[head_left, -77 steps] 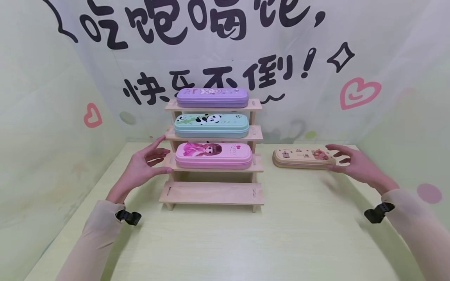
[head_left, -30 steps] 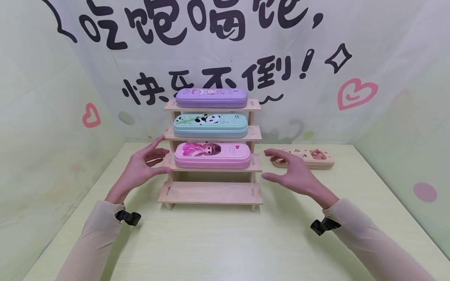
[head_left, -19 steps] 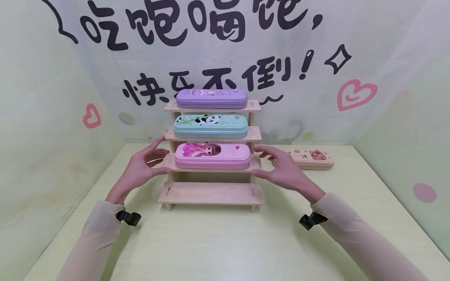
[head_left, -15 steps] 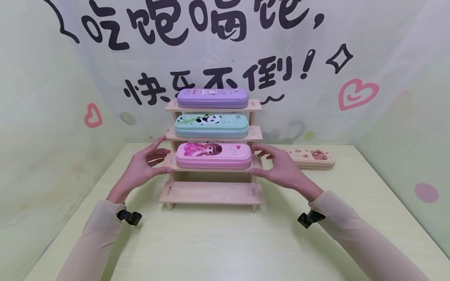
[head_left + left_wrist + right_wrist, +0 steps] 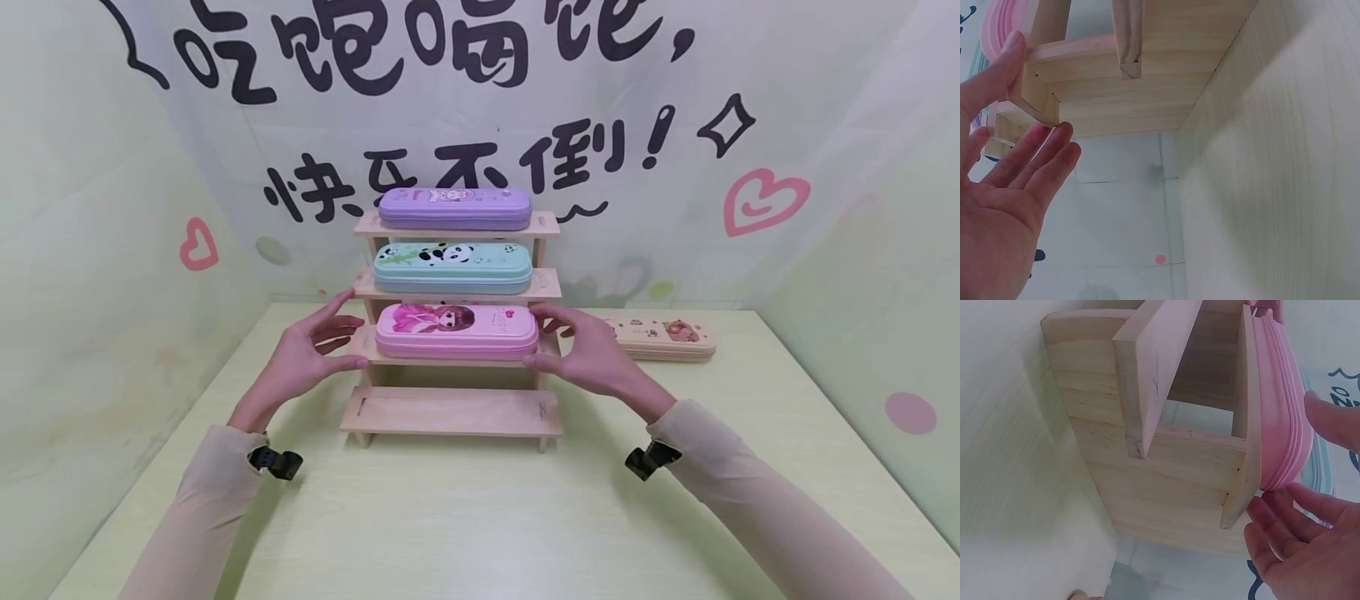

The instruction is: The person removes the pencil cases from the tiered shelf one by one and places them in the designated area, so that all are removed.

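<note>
In the head view a four-step wooden display stand (image 5: 450, 411) bears three zipped pencil cases: purple (image 5: 453, 213) on top, mint with pandas (image 5: 453, 271) below it, then pink with a doll-like girl (image 5: 465, 333). My left hand (image 5: 303, 354) holds the stand's left side, its thumb at the pink case's step and its index fingertip at the mint case's step. At the pink case's right end is my right hand (image 5: 592, 350), thumb in front and fingers behind. In the right wrist view the fingers (image 5: 1279, 531) spread loosely at the end of that case.
A beige pencil case (image 5: 667, 340) lies on the pale table (image 5: 480, 517) right of the stand, its left end hidden behind my right hand. The lowest step bears nothing. Printed cloth walls (image 5: 637, 217) stand behind and at both sides.
My right hand has left the beige case and moved left, past the stand's edge to the pink case's right end. The left hand and the cases have stayed put.
</note>
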The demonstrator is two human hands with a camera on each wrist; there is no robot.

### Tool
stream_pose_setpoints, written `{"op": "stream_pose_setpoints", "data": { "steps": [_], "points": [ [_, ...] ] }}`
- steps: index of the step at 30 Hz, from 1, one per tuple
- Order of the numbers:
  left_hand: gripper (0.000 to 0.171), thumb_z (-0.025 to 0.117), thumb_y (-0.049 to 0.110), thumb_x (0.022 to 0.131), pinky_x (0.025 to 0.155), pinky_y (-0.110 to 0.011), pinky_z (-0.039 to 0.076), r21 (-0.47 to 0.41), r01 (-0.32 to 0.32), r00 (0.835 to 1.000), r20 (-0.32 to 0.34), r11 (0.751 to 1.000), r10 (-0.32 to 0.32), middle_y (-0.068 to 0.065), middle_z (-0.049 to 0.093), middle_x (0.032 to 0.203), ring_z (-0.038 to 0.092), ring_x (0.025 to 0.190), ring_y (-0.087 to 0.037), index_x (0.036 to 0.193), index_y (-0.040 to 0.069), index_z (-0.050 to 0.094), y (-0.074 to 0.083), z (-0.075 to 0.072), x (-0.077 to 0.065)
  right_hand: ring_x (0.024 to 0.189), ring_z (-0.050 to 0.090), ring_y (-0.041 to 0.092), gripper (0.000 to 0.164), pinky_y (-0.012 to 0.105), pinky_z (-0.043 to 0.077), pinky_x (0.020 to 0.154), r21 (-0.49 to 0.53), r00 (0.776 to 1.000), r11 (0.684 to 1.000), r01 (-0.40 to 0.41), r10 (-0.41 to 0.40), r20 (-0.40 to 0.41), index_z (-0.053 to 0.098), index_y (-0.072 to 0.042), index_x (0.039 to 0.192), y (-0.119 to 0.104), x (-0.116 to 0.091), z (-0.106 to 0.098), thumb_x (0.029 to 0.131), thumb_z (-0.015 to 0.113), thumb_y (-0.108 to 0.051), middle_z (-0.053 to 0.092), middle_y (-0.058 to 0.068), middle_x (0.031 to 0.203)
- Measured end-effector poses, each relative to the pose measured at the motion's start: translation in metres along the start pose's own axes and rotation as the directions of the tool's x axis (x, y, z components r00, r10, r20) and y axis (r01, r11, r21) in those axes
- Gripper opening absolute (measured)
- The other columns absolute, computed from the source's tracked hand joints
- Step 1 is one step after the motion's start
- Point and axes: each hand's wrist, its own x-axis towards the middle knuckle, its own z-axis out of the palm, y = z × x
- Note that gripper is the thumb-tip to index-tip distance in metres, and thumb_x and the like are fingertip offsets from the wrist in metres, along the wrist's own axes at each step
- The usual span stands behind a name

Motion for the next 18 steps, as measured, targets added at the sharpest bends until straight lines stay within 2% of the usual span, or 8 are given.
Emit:
{"op": "stream_pose_setpoints", "data": {
  "steps": [9, 14, 18],
  "points": [
    [0.106, 0.093, 0.016, 0.083, 0.109, -0.052, 0.048, 0.001, 0.01, 1.0, 0.0, 1.0, -0.01, -0.018, 0.063, 0.14, 0.059, 0.132, -0.037, 0.167, 0.036, 0.032, 0.0008, 0.0, 0.0002, 0.112, 0.062, 0.027, 0.07, 0.047, 0.055, 0.1, 0.015, 1.0, 1.0, 0.006, -0.006, -0.016, 0.061, -0.005, 0.144, -0.0011, 0.0022, 0.0036, 0.084, 0.09, -0.029, 0.067, 0.01, 0.131],
    [0.107, 0.093, 0.016, 0.082, 0.11, -0.051, 0.048, -0.003, 0.022, 1.0, 0.003, 1.0, -0.022, -0.018, 0.063, 0.141, 0.059, 0.133, -0.037, 0.167, 0.037, 0.031, 0.0014, -0.0002, 0.0002, 0.111, 0.064, 0.03, 0.065, 0.053, 0.056, 0.101, 0.039, 1.0, 0.999, -0.003, 0.004, -0.026, 0.063, -0.003, 0.139, -0.0018, 0.0038, 0.0054, 0.084, 0.09, -0.026, 0.068, 0.012, 0.127],
    [0.107, 0.093, 0.017, 0.082, 0.11, -0.052, 0.048, 0.0, 0.029, 1.0, 0.003, 1.0, -0.029, -0.017, 0.063, 0.141, 0.059, 0.133, -0.036, 0.166, 0.039, 0.031, 0.0017, -0.0004, -0.0001, 0.111, 0.065, 0.03, 0.072, 0.051, 0.056, 0.1, 0.045, 1.0, 0.999, -0.007, 0.008, -0.009, 0.059, -0.002, 0.143, -0.002, 0.0057, 0.0061, 0.084, 0.091, -0.026, 0.068, 0.014, 0.131]
  ]
}}
